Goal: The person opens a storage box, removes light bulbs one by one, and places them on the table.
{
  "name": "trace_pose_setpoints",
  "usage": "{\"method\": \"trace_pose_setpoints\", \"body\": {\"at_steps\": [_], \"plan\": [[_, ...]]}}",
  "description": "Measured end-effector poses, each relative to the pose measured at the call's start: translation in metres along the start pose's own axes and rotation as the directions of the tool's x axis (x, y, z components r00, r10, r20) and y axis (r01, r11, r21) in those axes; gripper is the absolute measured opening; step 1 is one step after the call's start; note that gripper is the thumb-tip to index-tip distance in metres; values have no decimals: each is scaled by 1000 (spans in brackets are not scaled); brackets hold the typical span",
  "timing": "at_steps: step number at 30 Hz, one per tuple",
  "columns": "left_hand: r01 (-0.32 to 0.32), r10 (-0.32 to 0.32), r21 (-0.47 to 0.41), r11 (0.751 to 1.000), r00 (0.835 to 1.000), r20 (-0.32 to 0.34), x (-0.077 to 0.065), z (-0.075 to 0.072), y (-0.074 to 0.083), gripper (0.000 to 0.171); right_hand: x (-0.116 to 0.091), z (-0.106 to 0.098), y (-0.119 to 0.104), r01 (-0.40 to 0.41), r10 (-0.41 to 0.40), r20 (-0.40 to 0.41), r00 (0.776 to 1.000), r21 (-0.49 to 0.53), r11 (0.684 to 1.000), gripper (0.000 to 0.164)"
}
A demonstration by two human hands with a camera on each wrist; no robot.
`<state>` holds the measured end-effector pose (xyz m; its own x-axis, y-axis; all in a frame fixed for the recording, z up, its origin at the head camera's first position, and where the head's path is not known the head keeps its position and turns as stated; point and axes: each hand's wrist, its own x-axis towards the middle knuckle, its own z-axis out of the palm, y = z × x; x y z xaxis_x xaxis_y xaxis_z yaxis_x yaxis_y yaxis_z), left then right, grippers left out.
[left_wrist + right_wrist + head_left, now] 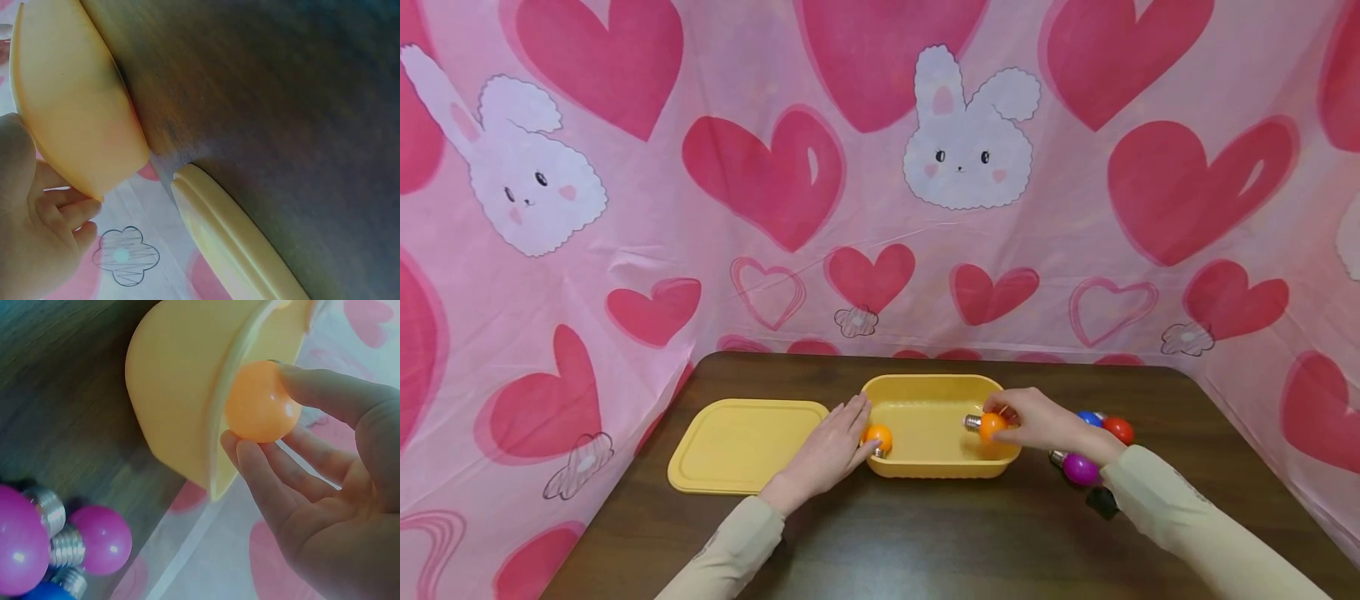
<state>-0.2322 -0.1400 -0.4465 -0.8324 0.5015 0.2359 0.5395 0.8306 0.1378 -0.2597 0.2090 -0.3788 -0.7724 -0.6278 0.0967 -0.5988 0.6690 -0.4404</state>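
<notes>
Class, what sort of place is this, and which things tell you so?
Probably an indoor spot staged for a demonstration or filming: a heart-printed pink backdrop hangs behind a dark table, which bears a yellow container and coloured bulbs.

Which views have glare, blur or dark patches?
Head: evenly lit, fairly crisp, dull sheen on the near tabletop; left wrist: hazy, tabletop soft, darkening toward the upper right; right wrist: small white glints on the orange bulb and purple bulbs, tabletop dark toward the upper left.
</notes>
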Motion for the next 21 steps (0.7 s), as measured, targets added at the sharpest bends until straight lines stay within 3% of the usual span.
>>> {"method": "trace_pose_setpoints", "body": {"at_steps": [14, 21], "plan": [[-8, 8, 19, 1000, 1000, -12, 0, 0, 1, 68, -30, -16, 7, -8, 12, -82, 997, 50, 999, 28], [-17, 18, 31, 999, 999, -27, -1, 0, 1, 67, -43, -26, 9, -37, 40, -136, 990, 27, 999, 27]]}}
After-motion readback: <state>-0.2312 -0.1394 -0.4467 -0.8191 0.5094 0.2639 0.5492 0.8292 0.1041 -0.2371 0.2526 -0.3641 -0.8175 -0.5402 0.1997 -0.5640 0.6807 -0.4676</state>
